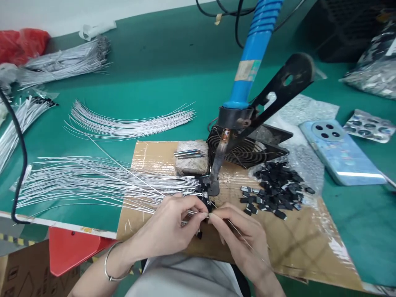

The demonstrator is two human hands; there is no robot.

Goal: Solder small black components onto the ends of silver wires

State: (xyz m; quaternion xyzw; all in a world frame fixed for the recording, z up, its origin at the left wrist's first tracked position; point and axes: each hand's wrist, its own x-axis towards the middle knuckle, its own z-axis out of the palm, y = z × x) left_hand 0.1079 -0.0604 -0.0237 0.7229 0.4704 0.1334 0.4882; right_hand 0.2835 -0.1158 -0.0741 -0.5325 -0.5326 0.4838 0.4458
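Note:
My left hand (pixel 171 225) is closed in a pinch below the soldering iron's tip; what lies between its fingertips is too small to make out. Close against it, my right hand (pixel 243 235) pinches a thin wire (pixel 236 229) that runs back across its fingers. A blue-handled soldering iron (pixel 255 49) hangs tip down in a black metal bracket (pixel 287 82), just above my fingers. White wires (pixel 93 181) fan out to the left, their right ends among small black connectors (pixel 204 187) by the tip. A pile of loose black connectors (pixel 278 185) lies to the right.
Cardboard (pixel 297 235) covers the front of the green table (pixel 173 86). Behind the iron sits a black fan (pixel 247 150), beside a wrapped block (pixel 192 163) with thin rods. Another wire bundle (pixel 130 123) lies further back. A blue phone (pixel 343 152) and bubble wrap (pixel 309 111) are right.

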